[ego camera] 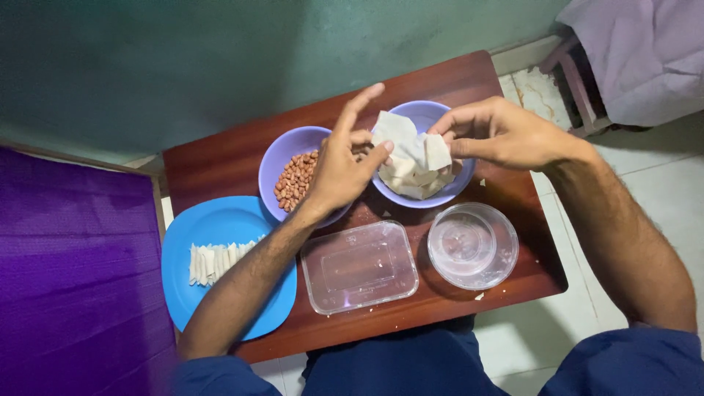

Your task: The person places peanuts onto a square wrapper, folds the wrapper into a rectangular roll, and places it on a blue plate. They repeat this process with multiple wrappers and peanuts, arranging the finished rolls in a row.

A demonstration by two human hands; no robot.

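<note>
Both hands pinch one white dough sheet (411,143) over the right purple bowl (429,196): left hand (345,165) at its edge, right hand (499,136) gripping the other side. Peanut bowl (290,158) sits just left on the worktop (220,158).

Two purple bowls (433,117) (290,150), one blue plate (213,220) and two clear containers (359,265) (473,246) (one round).

On the worktop (506,192), a nut bowl (290,158) sits left of a wrapper bowl (425,117). Nearer the person: plate (220,220) with rolls (213,260), lid (359,268), round tub (473,246).
</note>
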